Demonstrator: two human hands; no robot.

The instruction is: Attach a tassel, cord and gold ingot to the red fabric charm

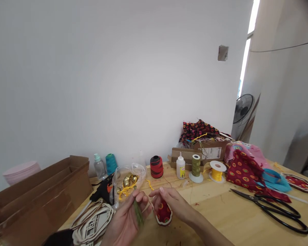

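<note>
My left hand [128, 217] is closed around a green thread tassel [138, 213], its top pinched between thumb and fingers and its strands hanging down over the palm. Beside it, my right hand [173, 205] has its fingers curled together; whether a fine thread is in them is too small to tell. Partly behind the right hand, a wood-edged piece with red patterned fabric [164, 215] lies on the table. A clear plastic bag [136, 169] with gold bells [127, 180] and yellow cord sits just beyond my left hand.
A long cardboard box [41, 205] and wooden cutouts [94, 225] are at left. Along the wall stand a red thread cone [156, 167], glue bottle [180, 167], green thread spool [196, 166] and yellow cord spool [217, 174]. Black scissors [272, 208] and red fabric [243, 172] lie right.
</note>
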